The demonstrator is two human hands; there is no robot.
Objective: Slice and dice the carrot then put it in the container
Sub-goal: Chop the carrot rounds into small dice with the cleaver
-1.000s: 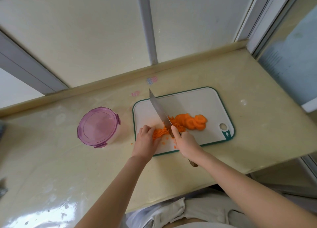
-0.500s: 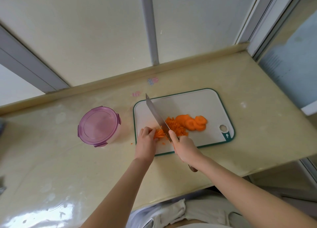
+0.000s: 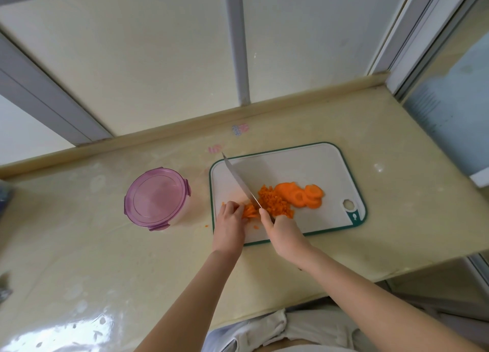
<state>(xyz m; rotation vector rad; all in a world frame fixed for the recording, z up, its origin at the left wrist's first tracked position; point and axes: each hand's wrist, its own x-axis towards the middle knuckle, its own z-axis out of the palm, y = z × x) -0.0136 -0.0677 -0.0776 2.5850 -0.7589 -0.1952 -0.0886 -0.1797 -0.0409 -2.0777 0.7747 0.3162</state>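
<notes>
Right hand [image 3: 284, 228] gripping long silver knife [image 3: 242, 183], blade down beside small orange carrot strips [image 3: 250, 211]. Left hand [image 3: 229, 223] pinching those strips on white green-edged board [image 3: 304, 164]. Round purple-lidded tub [image 3: 156, 198] left, on bench [image 3: 79, 246].

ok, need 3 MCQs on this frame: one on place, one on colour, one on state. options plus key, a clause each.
1. Where does the container stand?
A. on the cutting board
B. on the counter, left of the cutting board
C. right of the cutting board

2. What colour is the container's lid?
A. green
B. orange
C. translucent purple

3. What state is the carrot in?
A. whole
B. part diced, part in round slices
C. all in the container

Key:
1 B: it stands on the counter, clear of the cutting board.
2 C: the lid is purple, clipped shut.
3 B: the diced pile lies beside the round slices; the right hand holds the knife, the left hand steadies strips.
</notes>
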